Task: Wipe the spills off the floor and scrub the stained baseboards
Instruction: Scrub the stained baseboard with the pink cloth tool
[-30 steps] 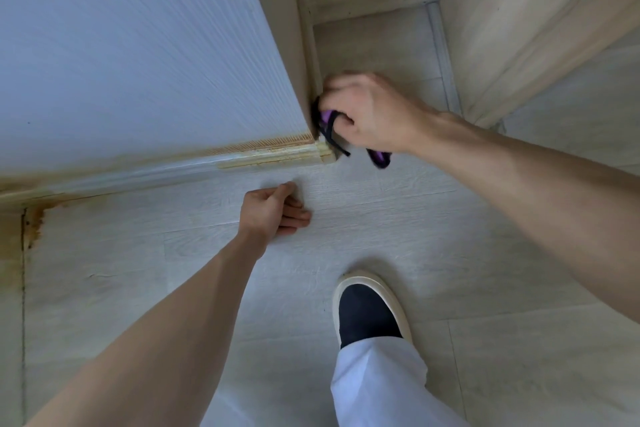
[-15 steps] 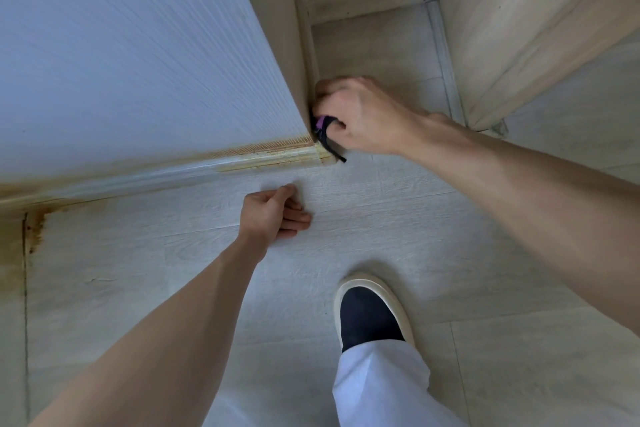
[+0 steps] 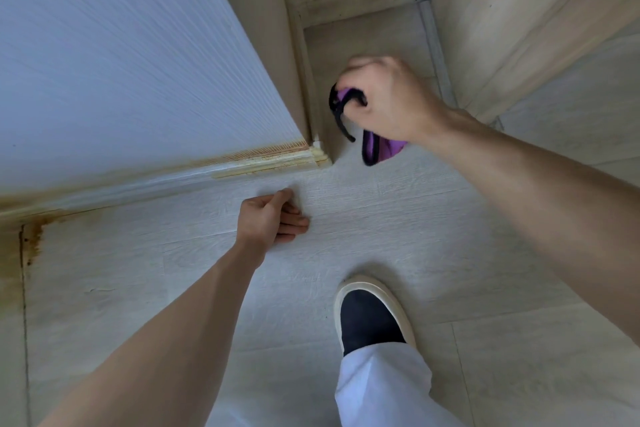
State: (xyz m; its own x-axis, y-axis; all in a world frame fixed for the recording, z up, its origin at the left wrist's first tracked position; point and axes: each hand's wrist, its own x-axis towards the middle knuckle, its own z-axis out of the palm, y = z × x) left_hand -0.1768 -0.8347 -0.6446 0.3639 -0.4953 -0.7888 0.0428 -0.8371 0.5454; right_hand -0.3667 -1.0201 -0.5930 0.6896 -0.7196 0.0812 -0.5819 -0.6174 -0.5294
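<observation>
A purple cloth with black edging (image 3: pixel 379 149) is grasped in the right hand (image 3: pixel 388 99), the fingers being curled round it so that a black strip loops over the knuckles and a purple fold hangs out below the wrist. The cloth is held just beside the side baseboard (image 3: pixel 308 80) at the wall's outer corner; whether it touches the board cannot be told, as the hand is slightly blurred. The left hand (image 3: pixel 272 218) is rested on the pale floor (image 3: pixel 398 225) near the front baseboard (image 3: pixel 194 177), its fingers loosely curled with nothing held in them. Brownish-yellow staining is seen along the front baseboard, heaviest at the corner and at the far left, where a rusty patch (image 3: pixel 33 239) is spread onto the floor. A dark shoe with a white sole (image 3: pixel 370 312) and a white trouser leg (image 3: pixel 384 388) are planted below the hands.
</observation>
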